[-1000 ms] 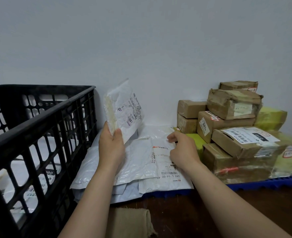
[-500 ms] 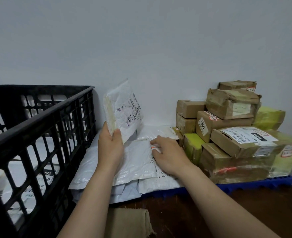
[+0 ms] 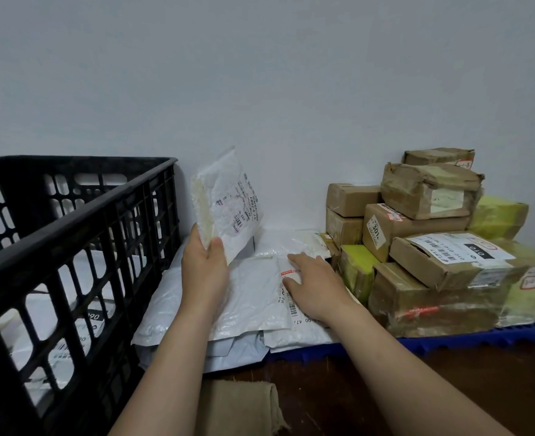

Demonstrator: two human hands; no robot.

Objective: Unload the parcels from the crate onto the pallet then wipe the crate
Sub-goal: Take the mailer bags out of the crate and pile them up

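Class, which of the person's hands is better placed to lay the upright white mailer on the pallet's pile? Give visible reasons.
Left. The left hand grips the mailer above the pile; the right hand lies flat on it.

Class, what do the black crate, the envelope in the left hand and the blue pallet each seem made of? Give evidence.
The black crate looks like moulded plastic: matt, slotted lattice walls. The envelope in the left hand seems white plastic film, crinkled, faintly glossy, perhaps padded. The blue pallet is probably plastic too: uniform colour, ribbed edge.
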